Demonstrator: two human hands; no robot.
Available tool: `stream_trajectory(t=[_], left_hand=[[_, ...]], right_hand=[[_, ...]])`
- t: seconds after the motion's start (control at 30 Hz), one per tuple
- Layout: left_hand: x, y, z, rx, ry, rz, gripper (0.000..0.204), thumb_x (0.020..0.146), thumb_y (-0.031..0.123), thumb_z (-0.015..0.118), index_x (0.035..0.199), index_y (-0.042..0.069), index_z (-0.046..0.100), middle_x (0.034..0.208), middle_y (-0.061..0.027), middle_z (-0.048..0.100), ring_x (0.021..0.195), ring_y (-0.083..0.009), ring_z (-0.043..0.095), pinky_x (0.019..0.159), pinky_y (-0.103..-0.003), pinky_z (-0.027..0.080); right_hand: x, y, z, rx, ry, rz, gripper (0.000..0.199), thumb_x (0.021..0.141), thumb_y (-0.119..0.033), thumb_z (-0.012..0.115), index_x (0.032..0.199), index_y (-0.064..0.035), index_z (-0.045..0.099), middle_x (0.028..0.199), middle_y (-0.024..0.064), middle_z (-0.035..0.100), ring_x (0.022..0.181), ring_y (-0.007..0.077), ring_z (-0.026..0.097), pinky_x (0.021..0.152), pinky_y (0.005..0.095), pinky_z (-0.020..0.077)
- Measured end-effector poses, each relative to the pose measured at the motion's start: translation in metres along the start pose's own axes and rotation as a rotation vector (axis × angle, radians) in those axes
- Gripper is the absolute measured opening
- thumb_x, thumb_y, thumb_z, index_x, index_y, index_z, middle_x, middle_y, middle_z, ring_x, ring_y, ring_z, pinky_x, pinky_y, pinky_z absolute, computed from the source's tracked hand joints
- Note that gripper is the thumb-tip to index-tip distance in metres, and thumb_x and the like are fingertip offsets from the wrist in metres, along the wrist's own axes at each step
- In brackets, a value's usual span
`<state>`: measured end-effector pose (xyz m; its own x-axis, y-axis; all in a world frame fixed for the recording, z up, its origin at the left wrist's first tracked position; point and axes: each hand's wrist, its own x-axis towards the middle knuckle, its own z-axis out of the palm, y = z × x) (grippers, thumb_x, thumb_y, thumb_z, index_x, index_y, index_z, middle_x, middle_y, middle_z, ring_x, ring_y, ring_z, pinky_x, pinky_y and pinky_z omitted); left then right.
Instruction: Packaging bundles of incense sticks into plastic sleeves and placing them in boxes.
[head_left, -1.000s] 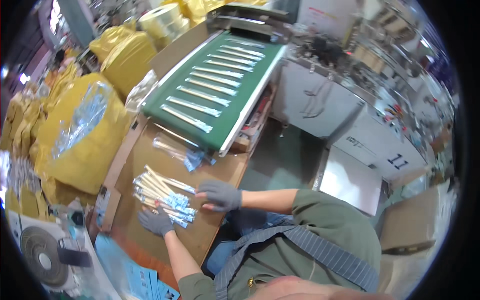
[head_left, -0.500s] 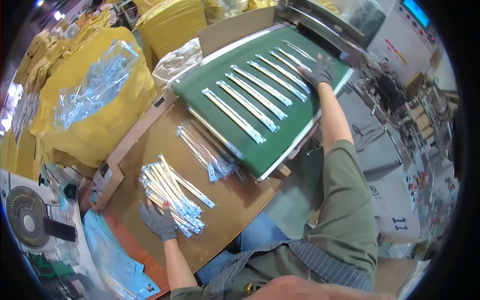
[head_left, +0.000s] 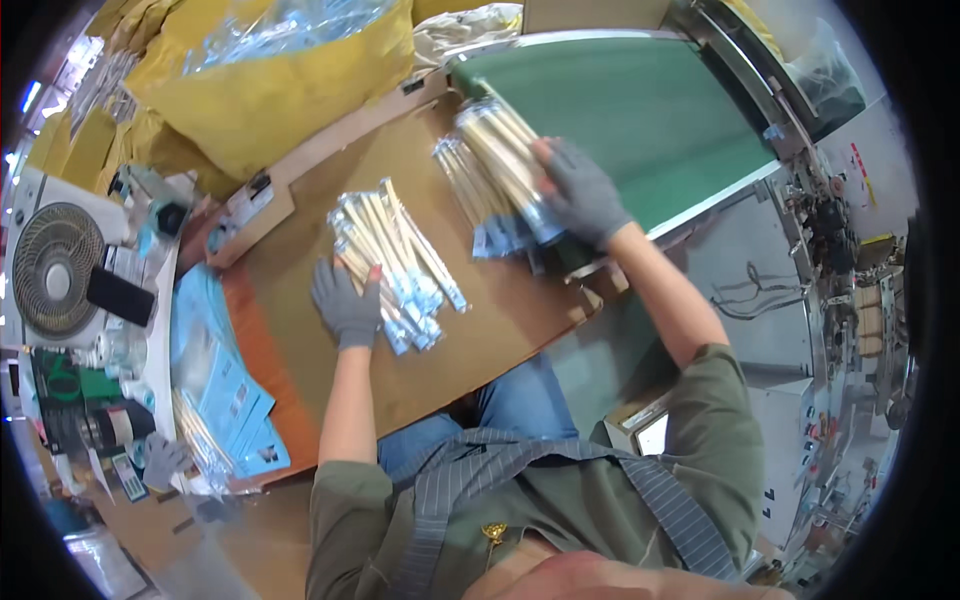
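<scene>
Right hand (head_left: 585, 190): grey-gloved, against pale plastic-wrapped sticks (head_left: 497, 145), newly bunched; grip unclear
Left hand (head_left: 346, 305): fingers spread against similar pile (head_left: 388, 238)

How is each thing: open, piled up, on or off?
Stick pile: loose, packets splayed.
Left hand: gloved, open, at the pile's side.
Right hand: gloved, against blurred packets; grip unclear.
Blurred packets: bunched by the green belt.
Yellow bag: open, holding wrappers.
Fan: can't tell whether it's spinning.
</scene>
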<state>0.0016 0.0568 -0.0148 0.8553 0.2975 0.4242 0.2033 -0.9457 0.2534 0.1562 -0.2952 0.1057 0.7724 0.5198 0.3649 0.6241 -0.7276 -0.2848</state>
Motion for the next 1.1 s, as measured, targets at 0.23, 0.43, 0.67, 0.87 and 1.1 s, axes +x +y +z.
stream_trajectory(t=[0.23,0.43,0.67,0.87,1.1], left_hand=[[0.020,0.048,-0.020,-0.907,-0.099,-0.689,0.053,0.087,0.044,0.058,0.108,-0.004,0.057,0.095,-0.0228,0.064,0.086,-0.0355,0.063,0.078,-0.043,0.048],[0.041,0.086,0.001,-1.199,-0.279,-0.905,0.055,0.083,0.050,0.061,0.104,0.000,0.064,0.090,-0.0185,0.067,0.085,-0.0263,0.063,0.073,-0.036,0.049],[0.029,0.046,-0.015,-1.800,-0.170,-0.777,0.050,0.071,0.029,0.080,0.110,0.004,0.061,0.098,-0.0057,0.063,0.092,-0.0147,0.058,0.084,-0.030,0.048],[0.040,0.033,-0.144,-1.306,-0.011,0.035,0.066,0.062,0.017,0.081,0.120,0.007,0.050,0.112,-0.0081,0.057,0.103,-0.0182,0.055,0.088,-0.033,0.047],[0.008,-0.007,-0.119,-1.384,-0.325,-0.005,0.087,0.060,0.021,0.086,0.132,0.008,0.040,0.120,-0.0038,0.057,0.107,-0.0149,0.055,0.094,-0.031,0.046]], right_hand=[[0.057,-0.112,0.092,0.204,-0.153,0.640,0.045,0.084,-0.043,0.057,0.101,-0.0013,0.066,0.101,0.0245,0.064,0.094,0.0372,0.064,0.079,0.0413,0.0526],[0.058,-0.095,0.154,0.228,-0.214,0.357,0.079,0.071,-0.058,0.069,0.120,0.0018,0.052,0.111,0.0211,0.062,0.099,0.0346,0.061,0.084,0.0433,0.0482],[0.047,-0.104,0.216,1.510,-0.638,0.545,0.045,0.093,-0.037,0.054,0.120,-0.0002,0.053,0.103,0.0076,0.061,0.089,0.0158,0.059,0.079,0.0289,0.0484],[0.044,-0.150,0.126,1.718,-0.472,0.334,0.036,0.087,-0.022,0.064,0.115,-0.0018,0.052,0.078,-0.0006,0.053,0.056,0.0061,0.042,0.049,0.0209,0.0354],[0.027,-0.256,0.063,1.497,-0.381,-0.068,0.098,0.064,-0.012,0.083,0.145,-0.0066,0.027,0.121,0.0089,0.053,0.111,0.0181,0.052,0.096,0.0298,0.0413]])
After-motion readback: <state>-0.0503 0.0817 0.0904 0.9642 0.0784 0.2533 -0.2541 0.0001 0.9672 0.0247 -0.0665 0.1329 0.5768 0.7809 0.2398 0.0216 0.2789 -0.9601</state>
